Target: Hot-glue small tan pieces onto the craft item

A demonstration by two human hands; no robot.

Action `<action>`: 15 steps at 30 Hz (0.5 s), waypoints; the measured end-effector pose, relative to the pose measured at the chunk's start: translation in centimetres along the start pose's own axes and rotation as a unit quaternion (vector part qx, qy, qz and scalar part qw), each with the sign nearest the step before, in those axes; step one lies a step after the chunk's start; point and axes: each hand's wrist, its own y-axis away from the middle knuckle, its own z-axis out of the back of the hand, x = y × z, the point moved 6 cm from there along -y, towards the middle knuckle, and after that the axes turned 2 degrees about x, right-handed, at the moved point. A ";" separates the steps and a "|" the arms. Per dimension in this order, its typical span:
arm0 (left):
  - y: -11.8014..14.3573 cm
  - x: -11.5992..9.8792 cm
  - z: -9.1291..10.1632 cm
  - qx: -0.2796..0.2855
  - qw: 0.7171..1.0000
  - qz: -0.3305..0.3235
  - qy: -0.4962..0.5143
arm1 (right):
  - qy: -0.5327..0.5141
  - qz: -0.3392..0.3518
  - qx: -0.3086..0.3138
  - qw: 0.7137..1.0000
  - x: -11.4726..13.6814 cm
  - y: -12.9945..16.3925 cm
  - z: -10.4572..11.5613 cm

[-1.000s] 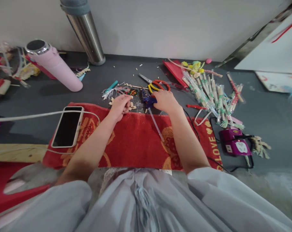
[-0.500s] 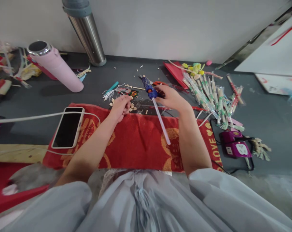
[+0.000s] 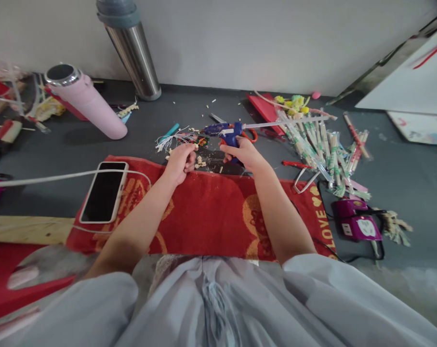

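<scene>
Right hand (image 3: 242, 152): your fingers are clenched on the blue glue gun (image 3: 225, 132), nozzle toward 9 o'clock.
Left hand (image 3: 180, 161): pinching a small wooden piece (image 3: 195, 146) just beside the nozzle.
Risk: hot glue may burn your fingertips or drip onto the red towel (image 3: 204, 212).

right hand (image 3: 244, 153): no longer flat on the bench; now raised, gripping the glue gun's handle.
glue gun (image 3: 225, 132): off the bench edge, lifted and turned; nozzle now points left toward the left hand.
glue stick (image 3: 285, 122): swung from pointing at the red towel to trailing right over the bundled sticks.
</scene>
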 end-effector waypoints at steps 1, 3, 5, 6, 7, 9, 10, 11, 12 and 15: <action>0.0 0.0 0.0 0.000 1.000 0.001 0.002 | -0.014 -0.008 -0.006 1.000 -0.2 0.0 -0.1; 0.0 0.0 0.1 -0.003 1.000 0.002 0.011 | -0.054 -0.017 0.003 0.998 -0.5 0.1 -0.5; 0.0 -0.1 0.1 -0.011 1.000 0.005 0.024 | -0.086 -0.012 0.031 0.996 -0.5 0.2 -1.0; 0.0 -0.1 0.2 -0.014 0.999 0.006 0.030 | -0.094 -0.006 0.045 0.995 -0.4 0.3 -1.2; 0.0 -0.1 0.2 -0.017 0.999 0.008 0.036 | -0.096 -0.001 0.056 0.994 -0.4 0.3 -1.3; 0.1 -0.2 0.1 -0.017 0.999 0.009 0.042 | -0.093 0.002 0.065 0.994 -0.6 0.3 -1.3; 0.1 -0.3 0.0 -0.016 0.999 0.010 0.044 | -0.090 -0.001 0.068 0.994 -0.8 0.3 -1.3; 0.1 -0.3 0.0 -0.015 0.999 0.012 0.046 | -0.088 -0.004 0.070 0.994 -0.9 0.3 -1.3; 0.1 -0.3 0.0 -0.015 0.999 0.012 0.048 | -0.087 -0.007 0.072 0.994 -1.1 0.2 -1.3; 0.1 -0.3 0.0 -0.012 0.999 0.014 0.049 | -0.080 0.007 0.082 0.993 -1.1 0.1 -1.2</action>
